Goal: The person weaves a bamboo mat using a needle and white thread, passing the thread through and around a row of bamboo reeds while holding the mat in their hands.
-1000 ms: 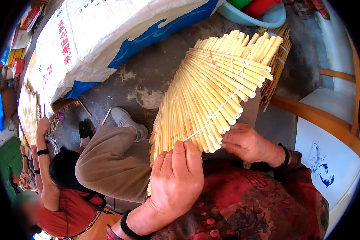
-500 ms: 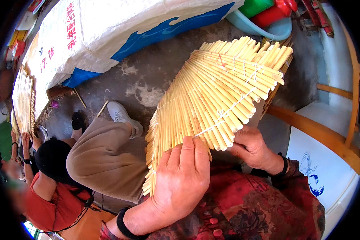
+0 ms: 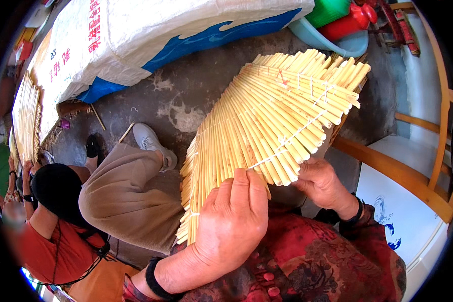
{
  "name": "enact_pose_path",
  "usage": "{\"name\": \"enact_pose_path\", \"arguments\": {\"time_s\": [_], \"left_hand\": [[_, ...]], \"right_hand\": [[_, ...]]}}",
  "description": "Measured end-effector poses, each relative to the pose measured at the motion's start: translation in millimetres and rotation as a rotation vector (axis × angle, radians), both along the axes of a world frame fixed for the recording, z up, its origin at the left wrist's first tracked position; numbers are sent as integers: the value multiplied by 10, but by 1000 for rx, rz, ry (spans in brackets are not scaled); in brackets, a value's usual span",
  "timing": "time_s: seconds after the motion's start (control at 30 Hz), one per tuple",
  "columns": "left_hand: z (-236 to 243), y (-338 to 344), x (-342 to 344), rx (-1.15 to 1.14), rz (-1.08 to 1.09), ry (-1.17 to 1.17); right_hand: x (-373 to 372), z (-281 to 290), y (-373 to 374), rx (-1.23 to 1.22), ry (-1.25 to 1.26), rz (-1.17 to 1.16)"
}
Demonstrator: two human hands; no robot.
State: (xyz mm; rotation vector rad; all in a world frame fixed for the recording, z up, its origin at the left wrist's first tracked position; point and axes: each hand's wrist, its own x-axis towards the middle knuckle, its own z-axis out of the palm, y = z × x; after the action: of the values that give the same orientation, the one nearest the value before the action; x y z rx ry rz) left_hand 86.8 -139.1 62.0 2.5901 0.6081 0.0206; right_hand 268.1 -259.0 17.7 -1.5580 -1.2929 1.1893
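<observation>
A mat of pale yellow reed stalks [image 3: 256,121], spread like a fan and bound with rows of white string, lies across my lap. My left hand [image 3: 234,221] is closed on its near edge, with the fingertips pressed at the end of a taut white string [image 3: 272,157]. At the right, my right hand [image 3: 322,183] grips the mat by the stalk ends. Its thumb side shows, while the other fingers are hidden beneath the stalks. A second layer of stalks shows under the mat's far right edge.
A large white and blue woven sheet [image 3: 136,35] covers something at the far left. Beyond the mat stands a light blue basin [image 3: 327,43] with green and red containers. A wooden chair frame [image 3: 397,171] is at the right. To my left sits a person in beige trousers [image 3: 131,196].
My left hand has shifted very slightly to the right along with the mat's near edge. Both hands keep their hold. The view has moved a little.
</observation>
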Motion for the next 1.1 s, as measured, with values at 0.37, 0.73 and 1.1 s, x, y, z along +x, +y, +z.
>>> {"name": "enact_pose_path", "arguments": {"time_s": [0.37, 0.73, 1.1], "left_hand": [[12, 9, -12, -12, 9, 19], [-22, 9, -33, -11, 10, -28], [-22, 3, -32, 42, 5, -140]], "right_hand": [[140, 210, 218, -87, -195, 155], [-60, 35, 113, 50, -215, 6], [18, 100, 137, 32, -94, 40]]}}
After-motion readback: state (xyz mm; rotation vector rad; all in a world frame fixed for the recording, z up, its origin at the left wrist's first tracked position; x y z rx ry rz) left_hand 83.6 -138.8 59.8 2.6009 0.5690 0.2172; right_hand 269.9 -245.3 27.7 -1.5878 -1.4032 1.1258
